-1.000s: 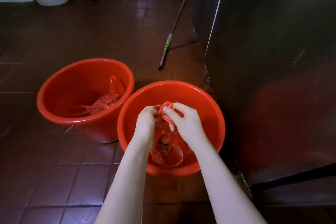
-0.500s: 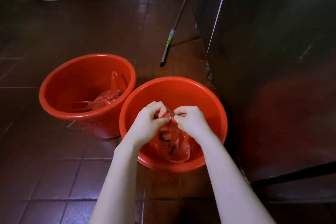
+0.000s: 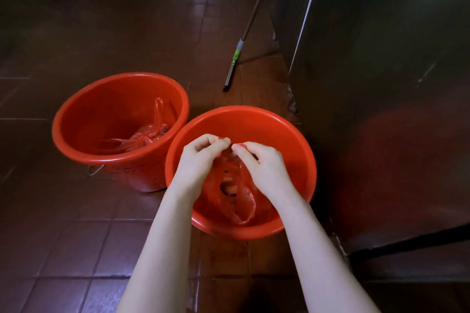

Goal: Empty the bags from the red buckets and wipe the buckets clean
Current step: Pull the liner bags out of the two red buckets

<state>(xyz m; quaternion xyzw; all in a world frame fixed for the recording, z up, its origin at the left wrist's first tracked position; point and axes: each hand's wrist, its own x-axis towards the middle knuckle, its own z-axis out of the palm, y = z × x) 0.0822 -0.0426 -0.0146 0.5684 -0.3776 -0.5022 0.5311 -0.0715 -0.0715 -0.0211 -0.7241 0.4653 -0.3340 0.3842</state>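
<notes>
Two round red plastic buckets stand side by side on the brown tiled floor point(image 3: 76, 236). The nearer red bucket point(image 3: 254, 122) sits just beside the foot of a tall steel cabinet point(image 3: 381, 84), and the farther red bucket point(image 3: 106, 109) is touching it or nearly so.

Over the nearer bucket, the left hand point(image 3: 201, 160) and the right hand point(image 3: 264, 168) meet fingertip to fingertip. Each pinches the gathered top of a thin, crumpled red plastic bag point(image 3: 241, 201) that hangs down inside. A second red plastic bag point(image 3: 147, 134) lies loose on the bottom of the farther bucket, with one handle loop standing up.

The film looks light, limp and easily torn, and probably slick if wet. The bunched handles or neck are the best hold, lifting straight up so nothing spills.

The knuckles hide whether the top is knotted or only twisted. The contents show only as pale shapes through the film and cannot be identified. The bucket bottoms are largely covered, so how dirty they are cannot be judged.

A long pole with a green collar point(image 3: 236, 53) leans by the cabinet, its upper end cut off.
</notes>
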